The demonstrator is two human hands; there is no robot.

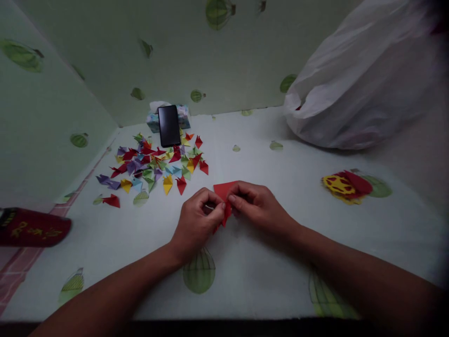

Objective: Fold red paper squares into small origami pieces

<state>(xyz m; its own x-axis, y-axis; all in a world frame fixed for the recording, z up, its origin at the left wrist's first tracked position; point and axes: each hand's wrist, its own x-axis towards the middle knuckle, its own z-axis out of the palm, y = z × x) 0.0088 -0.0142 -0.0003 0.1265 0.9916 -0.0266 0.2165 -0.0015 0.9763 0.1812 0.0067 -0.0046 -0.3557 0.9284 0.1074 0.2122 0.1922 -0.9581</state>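
red folded paper (221, 188) is held in close pinches by the left hand (197, 218) and right hand (260, 203). it's likely light, crease-prone, best gripped at the edges.

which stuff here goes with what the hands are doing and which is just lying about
Part of the work:
- red paper, pinched by the left hand and right hand
- probably the folded paper shapes

Seemingly just lying about:
- phone
- tissue box
- white plastic bag
- yellow and red pieces
- red item with yellow lettering
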